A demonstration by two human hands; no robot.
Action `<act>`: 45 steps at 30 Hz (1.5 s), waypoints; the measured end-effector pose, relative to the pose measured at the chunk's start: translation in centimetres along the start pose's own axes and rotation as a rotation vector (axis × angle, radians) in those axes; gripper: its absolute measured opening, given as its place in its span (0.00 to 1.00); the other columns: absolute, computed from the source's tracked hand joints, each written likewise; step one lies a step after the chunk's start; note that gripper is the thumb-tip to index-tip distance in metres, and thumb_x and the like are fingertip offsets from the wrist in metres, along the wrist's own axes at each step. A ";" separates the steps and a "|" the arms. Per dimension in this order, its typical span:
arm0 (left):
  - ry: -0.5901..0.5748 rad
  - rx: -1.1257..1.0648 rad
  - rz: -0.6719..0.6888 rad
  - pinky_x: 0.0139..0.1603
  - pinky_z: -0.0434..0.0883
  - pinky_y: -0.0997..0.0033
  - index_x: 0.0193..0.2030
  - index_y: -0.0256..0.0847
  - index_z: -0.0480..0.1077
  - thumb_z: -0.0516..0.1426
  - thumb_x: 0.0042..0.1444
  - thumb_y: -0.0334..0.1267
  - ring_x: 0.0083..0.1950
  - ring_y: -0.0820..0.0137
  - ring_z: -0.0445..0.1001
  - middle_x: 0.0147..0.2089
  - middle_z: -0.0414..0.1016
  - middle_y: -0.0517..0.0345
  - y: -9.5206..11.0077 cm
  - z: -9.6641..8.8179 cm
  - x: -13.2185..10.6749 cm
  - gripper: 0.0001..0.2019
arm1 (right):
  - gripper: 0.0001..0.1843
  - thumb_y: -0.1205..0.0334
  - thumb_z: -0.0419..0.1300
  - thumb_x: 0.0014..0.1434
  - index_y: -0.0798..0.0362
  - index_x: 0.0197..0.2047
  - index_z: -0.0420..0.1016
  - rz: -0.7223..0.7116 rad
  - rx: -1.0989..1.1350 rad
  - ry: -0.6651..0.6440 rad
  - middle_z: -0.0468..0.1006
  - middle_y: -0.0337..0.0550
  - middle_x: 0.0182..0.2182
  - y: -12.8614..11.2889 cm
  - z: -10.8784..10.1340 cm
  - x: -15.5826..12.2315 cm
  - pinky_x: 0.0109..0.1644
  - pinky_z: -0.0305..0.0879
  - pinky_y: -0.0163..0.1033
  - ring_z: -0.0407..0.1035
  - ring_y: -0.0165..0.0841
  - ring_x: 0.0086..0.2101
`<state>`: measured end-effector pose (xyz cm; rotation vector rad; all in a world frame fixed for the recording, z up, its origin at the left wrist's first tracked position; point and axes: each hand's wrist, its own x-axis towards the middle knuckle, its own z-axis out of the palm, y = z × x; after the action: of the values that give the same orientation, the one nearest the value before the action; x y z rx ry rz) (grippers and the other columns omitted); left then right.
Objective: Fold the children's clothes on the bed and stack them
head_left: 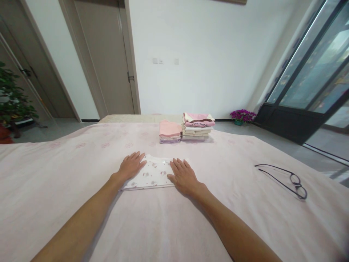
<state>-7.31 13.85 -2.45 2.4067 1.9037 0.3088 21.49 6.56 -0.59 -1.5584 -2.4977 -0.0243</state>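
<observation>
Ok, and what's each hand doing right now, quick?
Left hand: open, resting on the left end of the folded white patterned cloth, gripping nothing.
Right hand: open, resting on its right end, gripping nothing.

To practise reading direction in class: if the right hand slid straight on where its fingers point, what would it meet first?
Past the white patterned cloth it touches, the right hand would probably meet the shorter, pink-topped stack of folded cloth first, though depth is hard to judge.
</observation>
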 end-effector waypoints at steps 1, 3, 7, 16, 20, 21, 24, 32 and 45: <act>0.015 0.019 -0.052 0.70 0.50 0.53 0.68 0.43 0.60 0.44 0.67 0.50 0.73 0.57 0.53 0.72 0.56 0.45 -0.6 -0.2 -0.3 0.27 | 0.33 0.47 0.46 0.69 0.58 0.70 0.57 0.004 0.004 -0.007 0.54 0.56 0.69 0.0 0.0 0.0 0.71 0.38 0.55 0.46 0.45 0.69; 0.048 0.043 -0.146 0.68 0.53 0.56 0.66 0.39 0.62 0.43 0.67 0.48 0.71 0.57 0.58 0.70 0.61 0.42 -1.6 -0.5 -1.3 0.26 | 0.34 0.46 0.46 0.69 0.59 0.70 0.57 0.006 0.011 -0.021 0.54 0.56 0.69 0.1 0.0 0.1 0.71 0.38 0.55 0.46 0.45 0.69; 0.134 0.027 -0.268 0.62 0.62 0.60 0.64 0.38 0.64 0.43 0.66 0.47 0.64 0.57 0.67 0.64 0.69 0.42 -2.7 -1.4 -3.9 0.26 | 0.34 0.46 0.44 0.70 0.61 0.70 0.56 0.001 0.005 -0.029 0.53 0.57 0.69 0.2 0.1 0.2 0.71 0.39 0.56 0.45 0.46 0.69; -0.101 -0.120 -0.463 0.37 0.66 0.65 0.39 0.45 0.76 0.50 0.55 0.62 0.41 0.55 0.77 0.38 0.81 0.50 -2.3 -4.5 -5.7 0.25 | 0.33 0.47 0.47 0.69 0.58 0.70 0.56 -0.169 0.014 0.065 0.54 0.54 0.70 -2.4 -0.7 -0.5 0.73 0.31 0.54 0.42 0.43 0.69; -0.116 -0.138 -0.450 0.33 0.63 0.68 0.32 0.46 0.75 0.54 0.53 0.57 0.36 0.59 0.76 0.34 0.80 0.53 -2.3 -4.3 -5.6 0.18 | 0.33 0.46 0.44 0.70 0.53 0.72 0.53 -0.274 0.109 -0.025 0.53 0.49 0.70 -3.1 -0.1 -0.7 0.72 0.36 0.52 0.43 0.40 0.69; -0.106 -0.158 -0.453 0.33 0.63 0.69 0.31 0.46 0.74 0.55 0.52 0.55 0.35 0.60 0.76 0.33 0.80 0.54 -2.4 -4.1 -5.6 0.16 | 0.32 0.46 0.44 0.70 0.52 0.72 0.53 -0.278 0.122 -0.048 0.53 0.49 0.70 -3.1 0.0 -0.8 0.72 0.37 0.52 0.43 0.40 0.69; -0.067 -0.264 -0.453 0.31 0.61 0.71 0.31 0.43 0.73 0.55 0.52 0.48 0.34 0.63 0.75 0.31 0.79 0.56 -2.7 -3.5 -5.5 0.11 | 0.32 0.47 0.45 0.70 0.51 0.72 0.53 -0.273 0.141 -0.077 0.52 0.48 0.71 -2.9 0.2 -0.8 0.72 0.37 0.52 0.43 0.41 0.70; -0.089 -0.674 -0.491 0.29 0.67 0.72 0.52 0.33 0.70 0.59 0.48 0.42 0.35 0.62 0.78 0.36 0.81 0.53 -1.5 -3.9 -5.8 0.24 | 0.32 0.47 0.45 0.70 0.51 0.72 0.54 -0.271 0.150 -0.063 0.51 0.48 0.71 -2.9 0.2 -0.9 0.72 0.36 0.52 0.42 0.41 0.70; 0.115 -1.098 -0.232 0.31 0.70 0.74 0.69 0.32 0.54 0.59 0.53 0.35 0.34 0.71 0.74 0.41 0.75 0.52 8.6 -7.6 -4.2 0.36 | 0.30 0.43 0.44 0.68 0.53 0.61 0.67 0.146 1.210 0.056 0.75 0.54 0.54 -2.1 -1.1 1.0 0.50 0.72 0.45 0.74 0.38 0.48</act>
<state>-1.44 7.18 5.88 1.4393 1.4041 1.1217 19.34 6.41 0.83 -1.0950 -1.6622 1.1769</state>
